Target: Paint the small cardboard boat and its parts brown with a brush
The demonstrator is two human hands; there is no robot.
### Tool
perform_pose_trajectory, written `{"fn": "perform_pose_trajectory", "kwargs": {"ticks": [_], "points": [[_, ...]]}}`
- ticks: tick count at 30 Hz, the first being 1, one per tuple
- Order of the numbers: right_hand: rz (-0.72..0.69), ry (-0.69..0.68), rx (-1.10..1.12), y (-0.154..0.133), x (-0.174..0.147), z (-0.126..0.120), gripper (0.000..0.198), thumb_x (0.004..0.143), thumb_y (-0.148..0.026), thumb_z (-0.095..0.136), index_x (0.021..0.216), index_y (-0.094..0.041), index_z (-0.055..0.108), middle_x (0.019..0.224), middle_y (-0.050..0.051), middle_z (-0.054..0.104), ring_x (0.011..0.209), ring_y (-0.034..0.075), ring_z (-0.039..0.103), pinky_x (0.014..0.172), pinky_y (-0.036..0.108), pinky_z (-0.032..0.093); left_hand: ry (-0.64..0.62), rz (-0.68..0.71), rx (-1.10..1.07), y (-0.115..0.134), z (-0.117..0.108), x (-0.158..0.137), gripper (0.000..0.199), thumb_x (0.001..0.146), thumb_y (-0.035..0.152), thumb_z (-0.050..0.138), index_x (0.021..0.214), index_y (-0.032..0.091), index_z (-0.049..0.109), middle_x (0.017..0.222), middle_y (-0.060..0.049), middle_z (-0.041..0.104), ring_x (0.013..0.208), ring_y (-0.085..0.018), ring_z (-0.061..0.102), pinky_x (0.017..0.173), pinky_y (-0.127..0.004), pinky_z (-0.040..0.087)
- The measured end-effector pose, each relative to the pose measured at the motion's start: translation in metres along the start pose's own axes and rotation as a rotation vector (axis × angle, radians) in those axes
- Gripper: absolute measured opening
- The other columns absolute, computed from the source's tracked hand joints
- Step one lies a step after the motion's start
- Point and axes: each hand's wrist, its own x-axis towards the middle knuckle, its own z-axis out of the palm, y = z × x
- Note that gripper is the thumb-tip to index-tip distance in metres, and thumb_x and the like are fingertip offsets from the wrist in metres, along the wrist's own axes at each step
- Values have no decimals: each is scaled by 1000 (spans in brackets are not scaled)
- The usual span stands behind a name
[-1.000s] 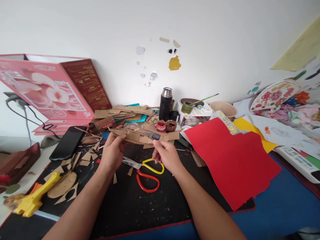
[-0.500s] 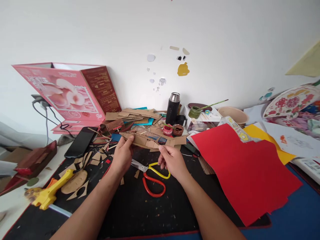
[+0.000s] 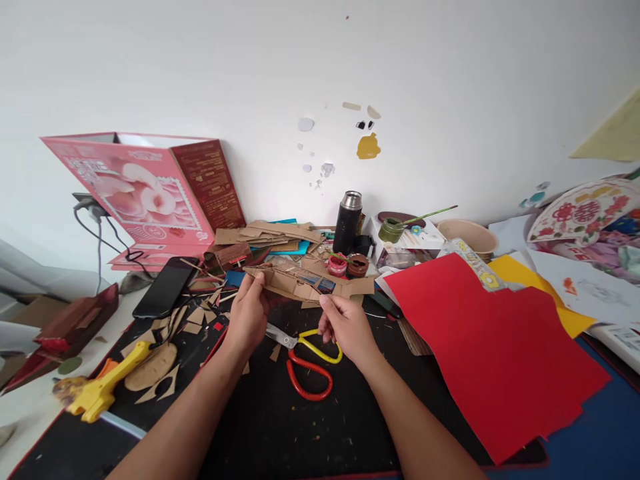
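Note:
Both hands hold a long, narrow piece of folded cardboard (image 3: 290, 285) above the black mat (image 3: 300, 440). My left hand (image 3: 250, 310) pinches its left end, thumb on top. On the near edge, toward the right, the thumb and fingers of my right hand (image 3: 345, 323) are closed, the other fingers curled under. The cardboard has raised sides and a flap sticking out at the right. Below, a pair of scissors (image 3: 305, 357) with one red and one yellow handle lies on the mat between my forearms.
At left are a yellow glue gun (image 3: 107, 383), cardboard scraps (image 3: 193, 320) and a phone (image 3: 165, 287). Behind stand a black thermos (image 3: 349, 223), paint jars (image 3: 337, 265) and stacked cardboard strips (image 3: 275, 233). Red paper (image 3: 480, 347) covers the right side; a pink bag (image 3: 150, 193) leans by the wall.
The whole view has shifted slightly, so everything sits a little lower and to the right. Both hands keep the same hold on the cardboard.

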Motion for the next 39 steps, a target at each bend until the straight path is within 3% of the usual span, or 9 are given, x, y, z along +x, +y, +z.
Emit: {"fn": "perform_pose_trajectory", "kwargs": {"ticks": [9, 18, 23, 31, 39], "points": [[-1, -10, -21, 0, -1, 1, 56, 96, -74, 62, 75, -23, 59, 59, 0, 66, 42, 14, 59, 42, 24, 34, 24, 14, -4, -2, -2, 1, 29, 93, 52, 79, 107, 28, 68, 103, -2, 75, 92, -25, 74, 72, -37, 67], [-35, 6, -59, 1, -2, 1, 53, 99, -73, 61, 83, -23, 68, 59, -1, 65, 42, 15, 60, 46, 26, 41, 3, -41, -7, -3, -4, 3, 34, 89, 49, 84, 105, 26, 66, 94, 1, 74, 76, -18, 73, 70, -35, 67], [-23, -8, -94, 1, -3, 2, 51, 101, -70, 58, 92, -22, 73, 60, 0, 67, 42, 14, 60, 45, 25, 38, 59, -39, -49, -1, -2, 2, 29, 96, 51, 75, 107, 24, 69, 99, -3, 78, 79, -21, 76, 69, -36, 67], [-41, -12, -121, -1, -5, 3, 49, 103, -67, 57, 84, -23, 68, 61, 0, 67, 43, 14, 61, 48, 25, 42, 56, -9, 9, 0, -5, 4, 23, 99, 49, 70, 103, 26, 70, 98, -3, 78, 87, -25, 78, 73, -38, 66], [-31, -3, -90, -3, -6, 3, 52, 101, -66, 57, 73, -23, 59, 60, 0, 66, 42, 12, 59, 44, 24, 35, 70, 39, 20, -4, -4, 5, 30, 95, 51, 76, 101, 23, 70, 88, -1, 74, 77, -21, 74, 67, -33, 64]]}}
